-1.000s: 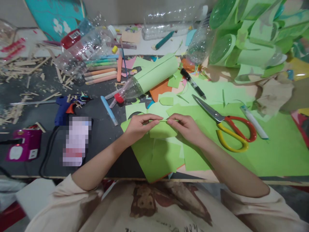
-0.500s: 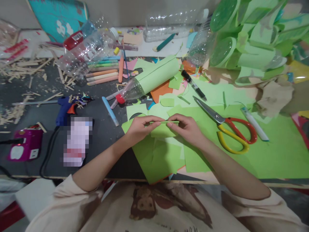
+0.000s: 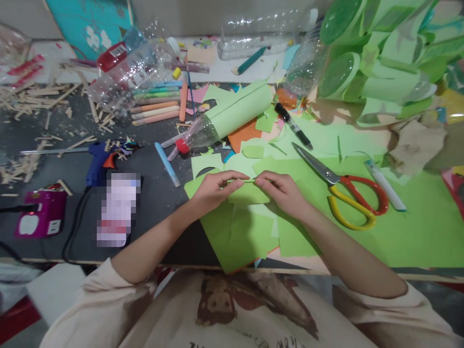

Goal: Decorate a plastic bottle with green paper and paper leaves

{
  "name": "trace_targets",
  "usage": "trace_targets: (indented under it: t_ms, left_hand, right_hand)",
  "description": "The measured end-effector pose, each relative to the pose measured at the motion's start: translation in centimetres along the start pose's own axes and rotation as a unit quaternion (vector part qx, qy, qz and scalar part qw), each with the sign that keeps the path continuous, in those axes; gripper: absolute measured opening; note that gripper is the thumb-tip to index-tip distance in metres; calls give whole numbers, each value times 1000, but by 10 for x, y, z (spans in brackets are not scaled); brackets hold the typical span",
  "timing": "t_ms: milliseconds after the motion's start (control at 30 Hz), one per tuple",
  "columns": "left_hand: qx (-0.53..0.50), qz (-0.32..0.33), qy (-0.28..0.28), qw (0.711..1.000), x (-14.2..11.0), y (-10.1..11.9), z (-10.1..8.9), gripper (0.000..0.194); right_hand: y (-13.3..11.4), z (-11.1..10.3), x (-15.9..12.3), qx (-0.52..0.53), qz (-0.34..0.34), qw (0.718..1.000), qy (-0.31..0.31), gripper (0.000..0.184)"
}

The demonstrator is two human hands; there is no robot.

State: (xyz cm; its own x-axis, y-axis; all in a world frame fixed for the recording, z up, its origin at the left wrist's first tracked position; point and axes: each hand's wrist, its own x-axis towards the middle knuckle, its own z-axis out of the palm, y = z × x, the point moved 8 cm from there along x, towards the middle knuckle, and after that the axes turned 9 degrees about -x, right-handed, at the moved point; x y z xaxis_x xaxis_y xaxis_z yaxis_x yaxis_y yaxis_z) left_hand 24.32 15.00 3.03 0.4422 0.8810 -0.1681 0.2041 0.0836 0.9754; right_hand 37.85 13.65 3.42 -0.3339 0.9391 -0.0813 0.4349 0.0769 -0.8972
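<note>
Narrow green paper piece (image 3: 250, 181), pinched by left hand (image 3: 214, 190) and right hand (image 3: 282, 190). Shaping seems underway; the next move needs even pressure.

One pair of scissors (image 3: 335, 181)

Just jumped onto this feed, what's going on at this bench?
The left hand and right hand pinch a thin green piece between their fingertips. Beyond them, a bottle wrapped in pale green paper lies on its side. Scissors lie to the right on green paper, and a blue glue gun lies to the left.
</note>
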Motion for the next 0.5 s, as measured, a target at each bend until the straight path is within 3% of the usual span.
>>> trace_targets:
  t_ms: [233,500]
  left_hand:
    - [-14,12,17,1000,-1,2,-2,23]
    - [-3,16,17,1000,-3,4,-2,24]
  right_hand:
    - [0,0,0,11,-2,1000,2,26]
    - [3,2,-1,3,12,1000,3,23]
